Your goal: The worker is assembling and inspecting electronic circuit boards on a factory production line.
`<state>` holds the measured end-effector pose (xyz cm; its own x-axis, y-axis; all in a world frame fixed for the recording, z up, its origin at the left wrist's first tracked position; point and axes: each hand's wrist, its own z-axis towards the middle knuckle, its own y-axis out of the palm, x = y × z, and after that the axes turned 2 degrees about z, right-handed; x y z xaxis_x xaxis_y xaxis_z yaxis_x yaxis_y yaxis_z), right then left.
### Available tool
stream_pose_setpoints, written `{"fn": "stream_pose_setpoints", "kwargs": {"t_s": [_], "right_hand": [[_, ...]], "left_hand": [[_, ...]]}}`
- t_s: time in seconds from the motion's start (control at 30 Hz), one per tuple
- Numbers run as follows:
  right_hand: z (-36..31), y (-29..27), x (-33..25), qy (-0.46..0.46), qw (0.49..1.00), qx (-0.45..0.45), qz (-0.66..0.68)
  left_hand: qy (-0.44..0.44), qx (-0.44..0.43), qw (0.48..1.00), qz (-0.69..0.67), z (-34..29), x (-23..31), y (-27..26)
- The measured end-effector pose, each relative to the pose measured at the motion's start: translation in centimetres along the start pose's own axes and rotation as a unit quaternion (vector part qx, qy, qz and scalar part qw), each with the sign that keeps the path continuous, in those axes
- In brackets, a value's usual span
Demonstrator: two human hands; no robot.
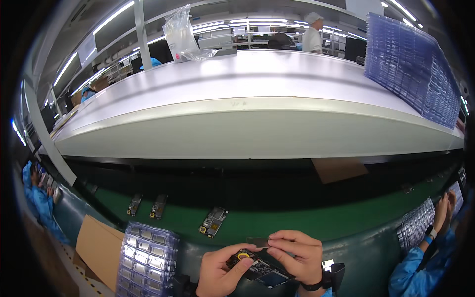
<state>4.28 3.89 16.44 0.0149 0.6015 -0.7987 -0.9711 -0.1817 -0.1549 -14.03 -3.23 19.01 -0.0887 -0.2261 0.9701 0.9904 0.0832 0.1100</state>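
Note:
Near the lower middle, my left hand [223, 270] is closed on a dark circuit board [263, 271] with a yellow ring at its upper left end. Thumb and fingers grip the board by that end. My right hand [298, 256] pinches a small flat dark rectangular plate [258, 242] just above the board. The left fingertips are close to this plate too; whether they touch it I cannot tell. Left of my hands stands a stack of clear plastic trays [147, 257] with small metallic parts in their pockets.
Several similar circuit boards [213, 222] lie on the green belt [277, 218] ahead. A white shelf [237, 123] spans above it, bearing a tall stack of clear trays [410, 69] and a plastic bag [183, 37]. Cardboard [99, 247] is at left. Co-workers in blue sit on both sides.

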Motion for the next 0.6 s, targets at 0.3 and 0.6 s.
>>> {"fn": "stream_pose_setpoints", "kwargs": {"t_s": [0.3, 0.6], "right_hand": [[-0.3, -0.3, 0.7, 0.049, 0.996, -0.021, 0.073], [-0.1, 0.2, 0.0, -0.035, 0.992, 0.105, -0.057]], "left_hand": [[0.018, -0.02, 0.996, 0.083, 0.3, 0.4, 0.0], [0.025, 0.035, 0.999, 0.02, 0.6, -0.6, 0.3]]}}
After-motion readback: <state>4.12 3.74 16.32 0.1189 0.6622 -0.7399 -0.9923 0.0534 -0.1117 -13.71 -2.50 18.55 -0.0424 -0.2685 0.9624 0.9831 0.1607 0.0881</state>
